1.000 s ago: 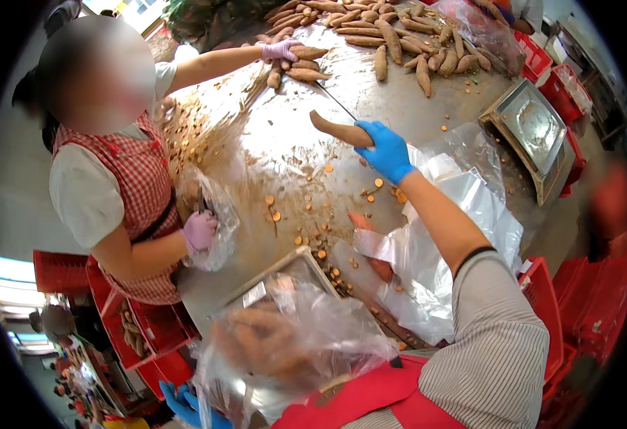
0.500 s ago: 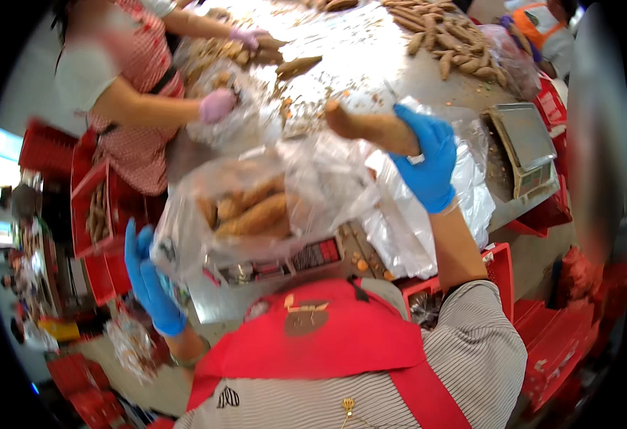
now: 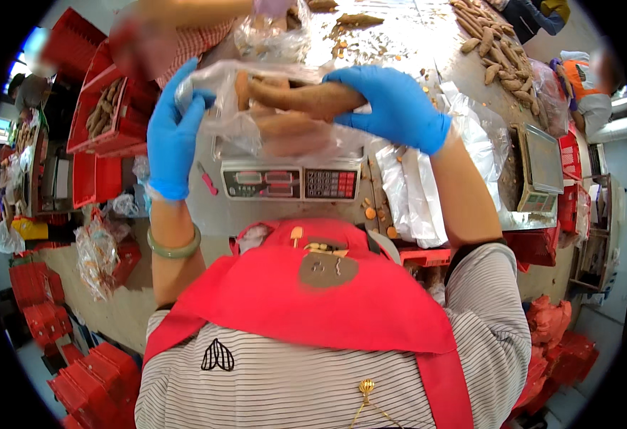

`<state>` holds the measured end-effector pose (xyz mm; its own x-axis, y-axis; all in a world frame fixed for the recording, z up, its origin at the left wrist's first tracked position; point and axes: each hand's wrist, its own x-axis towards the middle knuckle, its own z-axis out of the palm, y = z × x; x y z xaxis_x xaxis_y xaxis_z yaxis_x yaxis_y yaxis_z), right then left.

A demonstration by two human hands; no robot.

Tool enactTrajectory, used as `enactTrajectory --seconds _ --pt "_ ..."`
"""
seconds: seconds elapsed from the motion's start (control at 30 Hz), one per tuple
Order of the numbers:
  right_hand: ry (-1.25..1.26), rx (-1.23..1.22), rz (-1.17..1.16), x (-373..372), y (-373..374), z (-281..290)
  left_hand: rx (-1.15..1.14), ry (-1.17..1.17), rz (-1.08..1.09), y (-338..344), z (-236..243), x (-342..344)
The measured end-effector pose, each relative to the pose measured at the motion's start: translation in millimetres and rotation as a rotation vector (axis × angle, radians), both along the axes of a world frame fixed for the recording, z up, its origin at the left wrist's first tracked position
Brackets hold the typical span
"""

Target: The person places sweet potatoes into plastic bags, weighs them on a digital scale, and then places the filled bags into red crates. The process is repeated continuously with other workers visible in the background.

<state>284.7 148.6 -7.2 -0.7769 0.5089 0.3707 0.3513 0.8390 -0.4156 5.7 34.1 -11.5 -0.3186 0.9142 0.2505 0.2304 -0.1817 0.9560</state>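
Observation:
In blue gloves, both my hands are over the near side of the metal table. My right hand (image 3: 395,107) grips one end of a long brown sweet potato (image 3: 310,99), which lies sideways over the mouth of a clear plastic bag (image 3: 231,121). More sweet potatoes (image 3: 292,132) show inside the bag. My left hand (image 3: 174,132) has the bag's left edge between thumb and fingers. Under the bag stands a digital scale (image 3: 302,187) with its keypad facing me; the bag hides most of its pan.
A pink-handled knife (image 3: 208,179) lies left of the scale. Flat plastic bags (image 3: 417,196) are stacked to its right, near a second scale (image 3: 540,164). A sweet potato pile (image 3: 499,53) sits far right. Red crates (image 3: 117,107) stand left, beside a co-worker's arm (image 3: 192,11).
My right hand has brought the sweet potato left and down to the bag. My left hand has risen and taken the bag's edge. The view has shifted, showing more of the scale.

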Motion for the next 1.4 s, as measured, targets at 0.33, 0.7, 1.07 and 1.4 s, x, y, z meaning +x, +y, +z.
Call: enactTrajectory --seconds 0.33,0.7,1.07,1.4 --pt "-0.136 -0.325 -0.026 -77 20 -32 0.126 -0.087 0.066 -9 7 0" --pt "0.171 -0.323 -0.130 -60 0 -45 0.124 -0.033 -0.045 -10 4 9" --pt "0.641 -0.384 -0.290 1 -26 -9 0.069 0.008 0.018 -10 -13 -1" --pt "0.863 -0.296 -0.800 93 -11 -95 0.011 0.176 0.043 -13 -20 -13"
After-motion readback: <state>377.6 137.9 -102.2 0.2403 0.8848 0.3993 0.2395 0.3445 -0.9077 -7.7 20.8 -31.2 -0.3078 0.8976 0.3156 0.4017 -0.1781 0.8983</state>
